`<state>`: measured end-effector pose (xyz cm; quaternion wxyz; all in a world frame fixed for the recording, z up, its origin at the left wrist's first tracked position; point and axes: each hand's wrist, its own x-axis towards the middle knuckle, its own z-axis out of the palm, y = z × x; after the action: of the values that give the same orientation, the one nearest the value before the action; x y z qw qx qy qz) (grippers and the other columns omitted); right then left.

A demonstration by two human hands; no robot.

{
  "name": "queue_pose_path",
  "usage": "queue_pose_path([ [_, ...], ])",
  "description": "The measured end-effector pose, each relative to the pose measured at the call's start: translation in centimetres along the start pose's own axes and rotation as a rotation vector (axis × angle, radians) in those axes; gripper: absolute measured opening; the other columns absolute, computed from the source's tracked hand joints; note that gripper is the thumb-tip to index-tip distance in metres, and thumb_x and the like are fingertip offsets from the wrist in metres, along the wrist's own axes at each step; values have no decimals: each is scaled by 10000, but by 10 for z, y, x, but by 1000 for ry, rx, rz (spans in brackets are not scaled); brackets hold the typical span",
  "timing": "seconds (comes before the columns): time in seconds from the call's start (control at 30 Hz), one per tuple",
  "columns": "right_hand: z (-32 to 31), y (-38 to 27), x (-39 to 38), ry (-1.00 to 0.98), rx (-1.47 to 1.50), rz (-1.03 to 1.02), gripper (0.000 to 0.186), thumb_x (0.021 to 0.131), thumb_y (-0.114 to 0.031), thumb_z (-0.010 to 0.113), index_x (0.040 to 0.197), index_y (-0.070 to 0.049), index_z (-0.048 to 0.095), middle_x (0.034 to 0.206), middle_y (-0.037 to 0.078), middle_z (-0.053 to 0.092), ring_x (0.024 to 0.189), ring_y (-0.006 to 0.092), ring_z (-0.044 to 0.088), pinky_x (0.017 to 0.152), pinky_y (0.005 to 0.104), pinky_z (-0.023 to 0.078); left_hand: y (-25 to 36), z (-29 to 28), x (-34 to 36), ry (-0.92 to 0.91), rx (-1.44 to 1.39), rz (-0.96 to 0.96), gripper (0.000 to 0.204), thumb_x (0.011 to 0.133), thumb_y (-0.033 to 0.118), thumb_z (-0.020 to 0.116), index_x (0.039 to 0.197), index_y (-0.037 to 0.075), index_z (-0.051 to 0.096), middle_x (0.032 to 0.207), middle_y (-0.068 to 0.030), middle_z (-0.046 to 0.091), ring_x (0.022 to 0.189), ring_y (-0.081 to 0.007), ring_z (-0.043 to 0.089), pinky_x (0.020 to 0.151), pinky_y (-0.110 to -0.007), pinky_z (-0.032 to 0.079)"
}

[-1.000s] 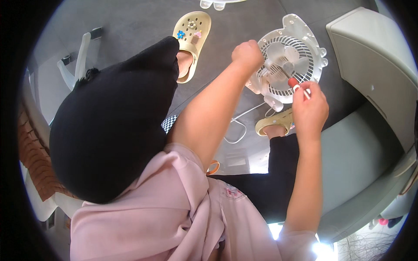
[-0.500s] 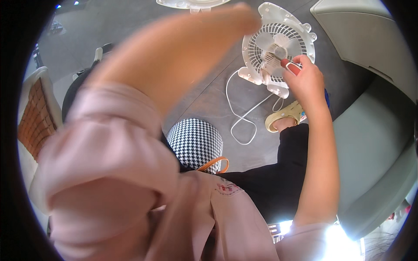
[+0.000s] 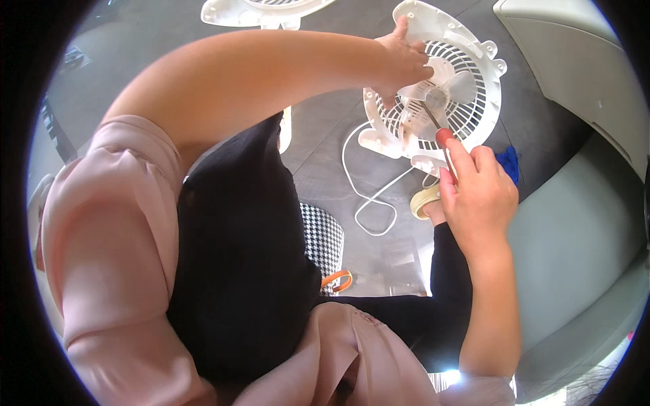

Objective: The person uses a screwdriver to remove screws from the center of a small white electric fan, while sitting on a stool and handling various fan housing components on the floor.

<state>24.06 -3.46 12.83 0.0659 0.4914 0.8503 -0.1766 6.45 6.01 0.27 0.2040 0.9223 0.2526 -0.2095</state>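
My left hand (image 3: 401, 62) spreads its fingers over the upper left of a white fan housing (image 3: 459, 32) on the floor, near the translucent blades (image 3: 462, 86) and round grille. My right hand (image 3: 477, 193), below the housing, is closed on a red-handled screwdriver (image 3: 443, 135), whose metal shaft reaches up toward the blades' hub. A white cord (image 3: 379, 203) lies looped on the floor beside the housing.
Another white fan part (image 3: 264, 10) lies beyond my left arm. A pale cabinet (image 3: 575, 61) and grey-green padded surface (image 3: 562, 257) are at right, with blue cloth (image 3: 508, 164) nearby. A houndstooth cylinder (image 3: 321, 237), cream clog (image 3: 421, 201) and my black-clad legs are below.
My left arm has swung across, and that hand's fingers have spread over the housing's upper left. My right hand still holds the screwdriver, now lower in view than half a second ago.
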Motion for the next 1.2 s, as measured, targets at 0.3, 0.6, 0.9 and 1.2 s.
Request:
queue_pose_path([
  [0.3,-1,-5,15,35,57,300,317,669,-123,699,985,-121,674,718,47,571,602,258,592,554,362,494,-6,25,22,140,-60,-89,593,757,322,713,1270,161,462,1243,10,524,1160,-154,504,1009,-480,279],
  [0.6,-23,-6,31,-137,560,993,310,778,-157,666,1042,-6,609,861,129,651,789,209,632,737,332,494,-8,31,20,260,-135,-82,375,760,295,704,1106,191,604,1270,11,510,1157,-151,509,895,-395,326],
  [0.9,-16,-12,-4,-59,21,175,350,729,-35,658,1071,-80,600,869,98,512,678,305,568,616,418,475,-2,30,28,429,-88,-49,341,743,315,711,1050,198,617,1113,27,563,1058,-117,549,873,-387,324],
  [1.2,-10,12,7,-19,1064,1198,268,834,-125,584,1082,-34,544,810,89,602,733,188,604,601,277,481,-1,31,24,275,-87,-88,317,746,343,713,1013,197,623,1074,35,568,1053,-126,555,918,-406,319],
])
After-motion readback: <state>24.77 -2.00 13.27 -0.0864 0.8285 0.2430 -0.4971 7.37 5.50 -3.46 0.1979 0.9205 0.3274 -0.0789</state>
